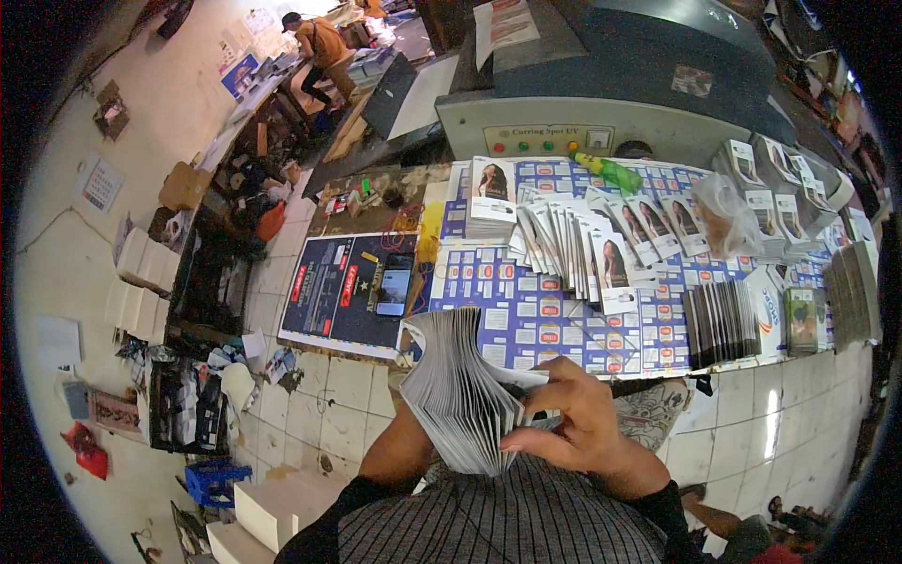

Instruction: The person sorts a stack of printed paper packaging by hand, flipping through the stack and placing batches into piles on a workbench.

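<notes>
At six o'clock, our right hand (578,428) has its fingers clamped on the edge of a thick, bowed paper stack (456,395), finely ridged; our left fingers are hidden, so we cannot tell. Between one and two o'clock from it, flat cards (615,263) fan over blue-patterned sheeting (512,324).

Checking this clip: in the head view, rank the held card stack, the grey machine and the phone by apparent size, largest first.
1. Grey machine
2. Held card stack, though nearness to the camera enlarges it
3. Phone, clearly smallest
</notes>
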Tool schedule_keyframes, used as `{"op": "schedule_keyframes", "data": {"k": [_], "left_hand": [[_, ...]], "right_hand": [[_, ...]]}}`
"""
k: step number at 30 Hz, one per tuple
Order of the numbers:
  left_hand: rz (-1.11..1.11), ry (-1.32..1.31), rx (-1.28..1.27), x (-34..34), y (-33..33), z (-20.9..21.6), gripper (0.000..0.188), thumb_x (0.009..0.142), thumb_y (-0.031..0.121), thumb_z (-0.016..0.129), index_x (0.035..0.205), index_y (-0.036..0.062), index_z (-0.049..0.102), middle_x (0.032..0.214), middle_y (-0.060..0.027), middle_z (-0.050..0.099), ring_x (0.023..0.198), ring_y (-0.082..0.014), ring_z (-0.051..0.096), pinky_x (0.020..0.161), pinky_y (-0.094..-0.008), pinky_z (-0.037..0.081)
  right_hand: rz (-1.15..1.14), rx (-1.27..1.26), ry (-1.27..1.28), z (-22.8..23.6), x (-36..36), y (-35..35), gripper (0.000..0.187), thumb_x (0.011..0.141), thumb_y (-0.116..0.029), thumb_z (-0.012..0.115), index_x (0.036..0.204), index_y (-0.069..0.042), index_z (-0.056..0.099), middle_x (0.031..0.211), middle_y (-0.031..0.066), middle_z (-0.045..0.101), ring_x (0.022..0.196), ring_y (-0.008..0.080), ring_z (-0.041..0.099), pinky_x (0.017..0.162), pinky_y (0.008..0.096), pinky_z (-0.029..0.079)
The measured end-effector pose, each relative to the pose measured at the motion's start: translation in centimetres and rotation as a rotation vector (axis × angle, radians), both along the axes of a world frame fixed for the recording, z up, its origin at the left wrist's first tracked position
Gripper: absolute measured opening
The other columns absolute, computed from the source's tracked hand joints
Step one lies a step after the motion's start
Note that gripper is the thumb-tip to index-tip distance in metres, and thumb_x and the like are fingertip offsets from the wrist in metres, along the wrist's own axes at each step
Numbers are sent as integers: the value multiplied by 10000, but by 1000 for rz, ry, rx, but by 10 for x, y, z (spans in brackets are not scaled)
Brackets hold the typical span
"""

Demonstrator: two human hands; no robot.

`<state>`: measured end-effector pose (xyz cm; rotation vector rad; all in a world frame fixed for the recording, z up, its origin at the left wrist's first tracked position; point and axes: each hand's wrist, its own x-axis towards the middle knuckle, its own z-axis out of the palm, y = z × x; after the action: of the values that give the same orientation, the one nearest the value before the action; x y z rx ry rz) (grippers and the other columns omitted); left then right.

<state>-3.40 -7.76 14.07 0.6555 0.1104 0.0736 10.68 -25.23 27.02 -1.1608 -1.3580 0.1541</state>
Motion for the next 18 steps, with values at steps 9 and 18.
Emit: {"op": "schedule_keyframes", "data": {"k": [9,18], "left_hand": [[-7,11,-21,5,-4,0,636,968,415,536,1487,122,315,1468,-98,413,1314,-265,447,1069,-423,415],[11,3,-45,18,-11,2,632,968,406,537,1486,118,316,1465,-100,417,1311,-264,451,1068,-423,419]], "right_hand": [[-26,-112,117,0,3,0,294,747,-285,826,875,-81,656,779,98,569,661,255,550,555,343,429],[-194,-94,142,-9,2,4,216,790,-143,772,909,-32,629,788,135,580,682,284,561,605,353,448]]}}
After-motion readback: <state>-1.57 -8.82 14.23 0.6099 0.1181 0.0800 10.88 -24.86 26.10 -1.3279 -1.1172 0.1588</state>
